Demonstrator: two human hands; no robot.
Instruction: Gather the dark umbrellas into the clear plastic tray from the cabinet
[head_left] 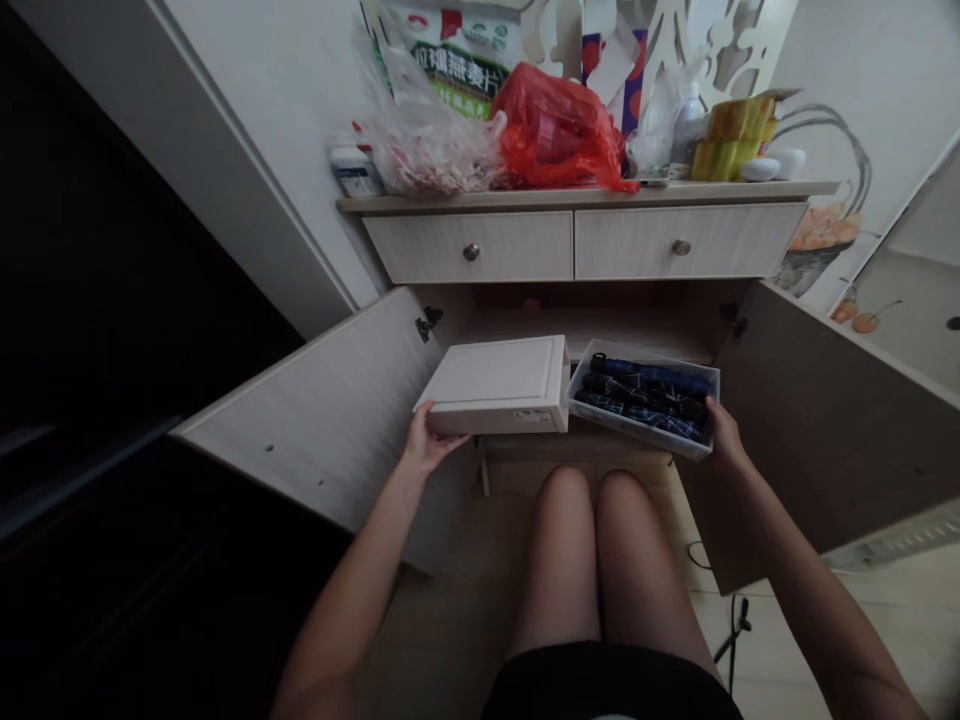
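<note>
My left hand grips the near left corner of a white box, thumb on its top edge and fingers underneath. The box has a small label on its front side. My right hand is closed on the right end of a clear plastic bin. In the bin lie several dark blue and black plaid rolls that look like folded umbrellas, side by side. The bin's left end is close against the box's right side; I cannot tell whether they touch. Both are held before the open cabinet.
The left cabinet door and right door stand open on either side. Two drawers above are closed. A red plastic bag, a clear bag and a white bottle crowd the top. My knees are below.
</note>
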